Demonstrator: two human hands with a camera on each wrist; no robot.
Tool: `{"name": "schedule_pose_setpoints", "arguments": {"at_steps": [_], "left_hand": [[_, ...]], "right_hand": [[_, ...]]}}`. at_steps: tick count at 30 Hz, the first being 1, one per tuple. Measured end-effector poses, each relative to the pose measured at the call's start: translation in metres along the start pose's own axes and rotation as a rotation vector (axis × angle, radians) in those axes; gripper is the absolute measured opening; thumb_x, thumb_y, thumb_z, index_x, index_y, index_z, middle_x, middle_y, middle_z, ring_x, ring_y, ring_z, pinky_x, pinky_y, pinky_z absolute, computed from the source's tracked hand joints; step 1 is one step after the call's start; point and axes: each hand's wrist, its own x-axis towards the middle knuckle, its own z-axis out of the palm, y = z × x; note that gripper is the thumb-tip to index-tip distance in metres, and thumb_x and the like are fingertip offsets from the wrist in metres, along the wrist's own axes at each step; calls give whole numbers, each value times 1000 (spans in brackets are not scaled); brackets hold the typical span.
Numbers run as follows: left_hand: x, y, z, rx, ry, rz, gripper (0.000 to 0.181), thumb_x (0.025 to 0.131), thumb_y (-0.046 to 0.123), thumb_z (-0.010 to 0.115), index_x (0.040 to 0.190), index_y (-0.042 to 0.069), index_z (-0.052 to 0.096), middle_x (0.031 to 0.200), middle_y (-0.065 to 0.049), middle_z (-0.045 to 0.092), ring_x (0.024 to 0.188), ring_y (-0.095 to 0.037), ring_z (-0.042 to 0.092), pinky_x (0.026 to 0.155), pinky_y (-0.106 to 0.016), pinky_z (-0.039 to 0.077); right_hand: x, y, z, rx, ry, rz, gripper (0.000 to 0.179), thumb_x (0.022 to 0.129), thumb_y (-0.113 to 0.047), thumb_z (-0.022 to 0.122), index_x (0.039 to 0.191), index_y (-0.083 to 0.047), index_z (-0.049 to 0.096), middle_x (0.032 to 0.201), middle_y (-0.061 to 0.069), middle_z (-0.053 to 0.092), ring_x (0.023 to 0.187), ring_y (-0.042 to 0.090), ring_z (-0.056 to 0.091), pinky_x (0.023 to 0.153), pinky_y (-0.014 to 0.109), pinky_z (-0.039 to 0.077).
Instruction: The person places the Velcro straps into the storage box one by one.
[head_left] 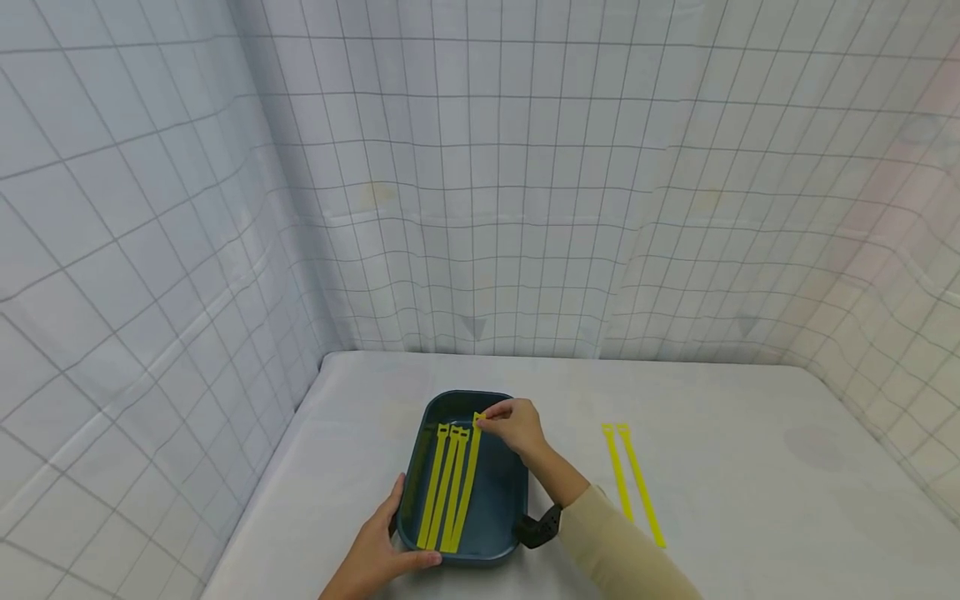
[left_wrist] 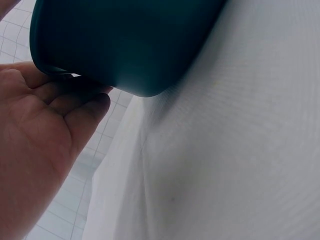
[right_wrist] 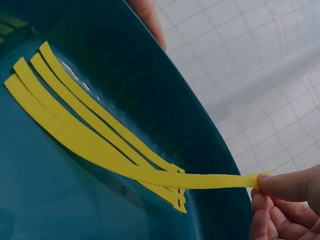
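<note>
Right hand's grip (head_left: 516, 425) pinches a yellow strap (head_left: 470, 467) by one end, the other in the tray (head_left: 497, 500) beside three other straps (head_left: 434, 479); left hand (head_left: 381, 537) clasps the tray's near-left corner. Two more straps (head_left: 641, 483) lie right of the tray.

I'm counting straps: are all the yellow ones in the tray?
No, two straps lie on the table outside the tray.

In the head view, the table (head_left: 735, 433) is lit softly and evenly. The left wrist view is dim, and the tray (left_wrist: 125, 45) is darkened. In the right wrist view, glints are reflected inside the tray, and a soft shadow is cast beneath the yellow strip (right_wrist: 215, 181).
</note>
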Motion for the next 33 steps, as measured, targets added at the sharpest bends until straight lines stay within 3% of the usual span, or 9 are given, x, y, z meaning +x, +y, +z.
{"name": "schedule_pose_setpoints", "arguments": {"at_steps": [12,23,33], "left_hand": [[0,-1,1,-1,4,11,111,67,32,82,146,-1,12,148,-21,16,133,-36,22,102,-48,30],[0,2,0,11,8,-7,113,65,34,83,146,-1,13,149,-19,17,133,-34,23,102,-46,30],[1,1,1,25,17,-16,114,63,36,84,146,0,14,149,-19,19,133,-34,25,102,-46,30]], "right_hand": [[8,3,5,-94,18,21,8,76,-2,73,79,3,68,72,6,64,64,15,60,61,28,53],[17,9,13,-220,-2,-33,5,77,0,72,77,4,69,74,9,65,64,17,60,58,28,53],[20,10,21,-383,47,-63,6,75,-2,73,70,0,71,71,7,66,57,14,56,51,26,48]]}}
